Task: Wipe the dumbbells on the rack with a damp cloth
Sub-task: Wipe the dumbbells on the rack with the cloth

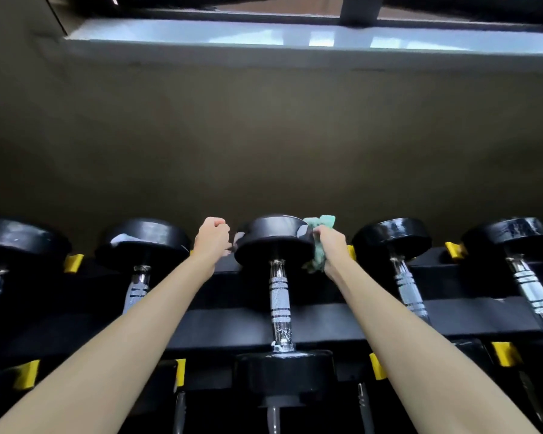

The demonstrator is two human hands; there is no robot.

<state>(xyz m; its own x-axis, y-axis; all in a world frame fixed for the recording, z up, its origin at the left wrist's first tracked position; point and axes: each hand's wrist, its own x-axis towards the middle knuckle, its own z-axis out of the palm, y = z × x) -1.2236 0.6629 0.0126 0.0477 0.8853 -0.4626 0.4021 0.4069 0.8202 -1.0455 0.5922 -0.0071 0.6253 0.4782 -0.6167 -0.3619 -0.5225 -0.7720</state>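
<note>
On my feed the right hand [334,245] hides its own fingers, but the green cloth [318,256] bunches out above and below them, so they are grasping it against the right rim of the middle dumbbell [275,234], at its far head. That dumbbell lies on the rack [452,314], handle toward me. The left hand [212,238] is clenched just beside the head's left rim and seems to hold nothing, though contact is hard to make out.

Black dumbbells [275,238] with ringed chrome handles [279,297], yellow rack tabs [72,263], a pale green cloth [319,242].
</note>
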